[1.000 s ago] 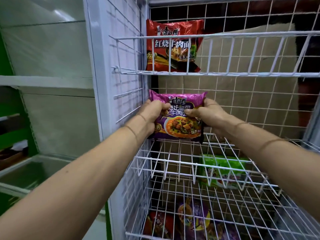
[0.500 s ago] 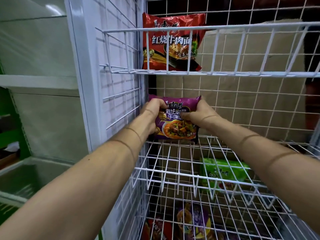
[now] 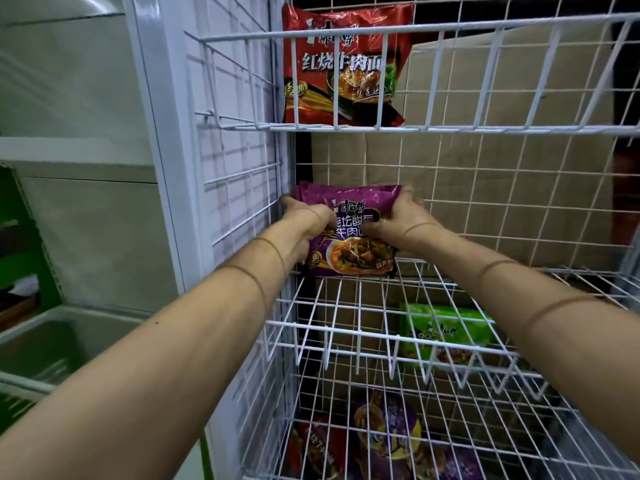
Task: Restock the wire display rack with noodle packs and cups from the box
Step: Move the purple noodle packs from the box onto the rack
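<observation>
While both hands are clamped on the purple noodle pack (image 3: 349, 251) at the back-left corner of the middle shelf (image 3: 346, 306), the pack stands upright, its lower edge on the wires and its back near the rear grid; left hand (image 3: 304, 230) curls round the pack's left edge, just beside the side mesh panel (image 3: 239, 161); right hand (image 3: 398, 223) curls round the top-right corner; a second purple edge shows behind the top, so possibly more than one pack is held; cannot tell.

Risks, as judged:
1. pack looks soft and light; on release it may tip forward and fall flat, since nothing props its front;
2. the lower seal could slip between the shelf wires, leaving the pack tilted or hanging toward the green pack (image 3: 446, 334) on the shelf below;
3. left knuckles sit close to the mesh; a careless withdrawal could snag fingers or drag the pack along;
4. a hard squeeze may crush the noodle block; the wrapper creases under the fingers.

Red pack (image 3: 343, 64) on the upper shelf is well apart; unlikely to be disturbed.
</observation>
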The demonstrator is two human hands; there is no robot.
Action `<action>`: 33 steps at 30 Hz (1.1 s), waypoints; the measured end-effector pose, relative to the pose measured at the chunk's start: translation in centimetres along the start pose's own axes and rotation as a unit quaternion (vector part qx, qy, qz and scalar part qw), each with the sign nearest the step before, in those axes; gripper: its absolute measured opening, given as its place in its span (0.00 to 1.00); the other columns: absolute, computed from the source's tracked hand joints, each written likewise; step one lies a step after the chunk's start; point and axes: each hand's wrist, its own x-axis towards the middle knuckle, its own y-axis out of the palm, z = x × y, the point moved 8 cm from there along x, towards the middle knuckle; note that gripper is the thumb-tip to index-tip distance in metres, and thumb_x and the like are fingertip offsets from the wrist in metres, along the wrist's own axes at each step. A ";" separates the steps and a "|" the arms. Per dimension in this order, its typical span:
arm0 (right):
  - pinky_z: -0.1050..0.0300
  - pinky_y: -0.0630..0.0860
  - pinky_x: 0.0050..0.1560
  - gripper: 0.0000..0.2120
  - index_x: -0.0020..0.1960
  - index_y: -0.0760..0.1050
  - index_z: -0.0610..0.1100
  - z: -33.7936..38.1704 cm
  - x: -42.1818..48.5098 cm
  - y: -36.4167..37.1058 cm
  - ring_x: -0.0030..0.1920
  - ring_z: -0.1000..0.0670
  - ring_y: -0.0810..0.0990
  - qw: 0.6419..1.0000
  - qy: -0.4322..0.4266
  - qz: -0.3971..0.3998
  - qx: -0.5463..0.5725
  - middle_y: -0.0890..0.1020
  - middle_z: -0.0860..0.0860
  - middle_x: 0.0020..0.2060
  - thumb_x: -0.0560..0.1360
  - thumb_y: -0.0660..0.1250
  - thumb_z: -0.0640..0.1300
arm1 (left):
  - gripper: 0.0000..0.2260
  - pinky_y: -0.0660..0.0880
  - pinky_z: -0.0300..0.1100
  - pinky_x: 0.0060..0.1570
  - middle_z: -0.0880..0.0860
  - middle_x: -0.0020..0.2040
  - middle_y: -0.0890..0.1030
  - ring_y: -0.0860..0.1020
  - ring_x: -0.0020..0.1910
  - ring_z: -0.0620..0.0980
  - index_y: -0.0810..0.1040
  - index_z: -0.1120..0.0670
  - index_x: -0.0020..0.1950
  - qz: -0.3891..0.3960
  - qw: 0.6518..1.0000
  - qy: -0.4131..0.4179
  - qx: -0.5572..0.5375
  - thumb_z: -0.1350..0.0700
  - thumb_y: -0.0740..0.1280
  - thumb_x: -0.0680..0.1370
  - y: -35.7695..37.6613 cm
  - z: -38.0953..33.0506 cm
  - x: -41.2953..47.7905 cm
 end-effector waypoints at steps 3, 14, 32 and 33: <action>0.40 0.73 0.69 0.48 0.79 0.49 0.43 0.2 -1.0 -1.2 0.70 0.36 0.71 1.000 0.010 -0.010 -0.014 0.65 0.39 0.73 0.72 0.77 0.52 | 0.46 0.78 0.60 0.61 0.62 0.68 0.72 0.79 0.61 0.63 0.39 0.50 0.81 -0.008 1.000 0.009 0.019 0.64 0.69 0.76 0.1 0.0 -0.2; 0.47 0.67 0.73 0.36 0.79 0.55 0.47 1.8 -6.8 -2.9 0.69 0.38 0.72 0.996 -0.070 -0.012 -0.054 0.67 0.40 0.71 0.78 0.70 0.52 | 0.48 0.64 0.60 0.74 0.58 0.82 0.52 0.61 0.77 0.63 0.40 0.45 0.82 -0.041 0.977 0.114 0.173 0.49 0.70 0.73 0.7 -2.3 -5.4; 0.52 0.78 0.62 0.17 0.66 0.75 0.55 0.5 -21.5 -6.2 0.56 0.59 0.80 0.970 -0.235 -0.034 0.051 0.82 0.59 0.55 0.78 0.67 0.51 | 0.12 0.76 0.44 0.64 0.51 0.58 0.82 0.80 0.60 0.45 0.79 0.50 0.61 0.063 0.947 0.311 0.054 0.62 0.67 0.80 0.9 1.8 -22.9; 0.52 0.78 0.62 0.17 0.67 0.75 0.55 0.1 -22.1 -6.2 0.57 0.59 0.80 0.968 -0.241 -0.036 0.057 0.82 0.59 0.56 0.79 0.67 0.50 | 0.12 0.76 0.43 0.65 0.51 0.58 0.83 0.79 0.60 0.44 0.80 0.50 0.61 0.063 0.945 0.319 0.043 0.63 0.67 0.81 0.8 2.1 -23.5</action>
